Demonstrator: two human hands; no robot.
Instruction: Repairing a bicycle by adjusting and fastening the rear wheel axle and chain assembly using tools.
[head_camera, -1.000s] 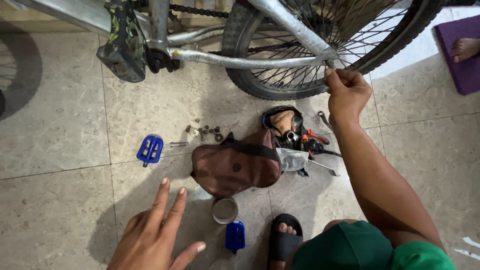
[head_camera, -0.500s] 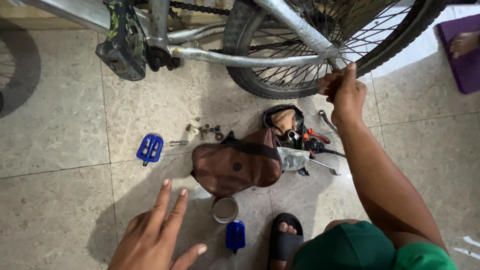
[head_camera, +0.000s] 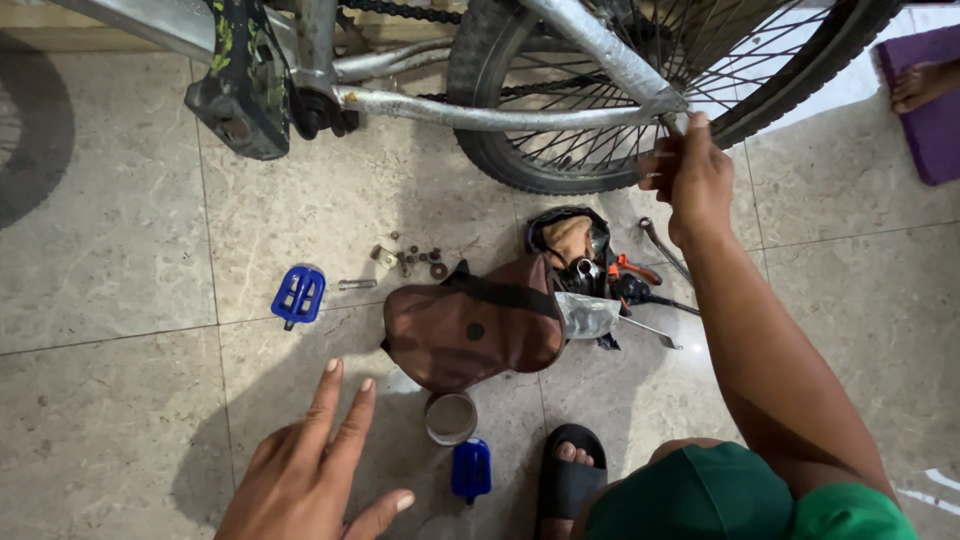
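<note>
Big shiny grey floor tiles (head_camera: 120, 250) with thin lines between. Right hand (head_camera: 690, 175) pinched shut on something small at the rear bike wheel (head_camera: 600, 110), up by the silver frame (head_camera: 480, 110). Left hand (head_camera: 315, 470) spread wide, holding nothing, above the floor near a blue pedal (head_camera: 298, 295) and brown tool bag (head_camera: 475, 325). Purple mat (head_camera: 925, 110) at far right.

Right hand (head_camera: 690, 175) raised, seemingly pinched, left hand (head_camera: 310, 470) splayed

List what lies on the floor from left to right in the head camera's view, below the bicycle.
Blue pedal → small bolts and nuts → brown tool bag → red-handled pliers → wrench beneath the right hand.
</note>
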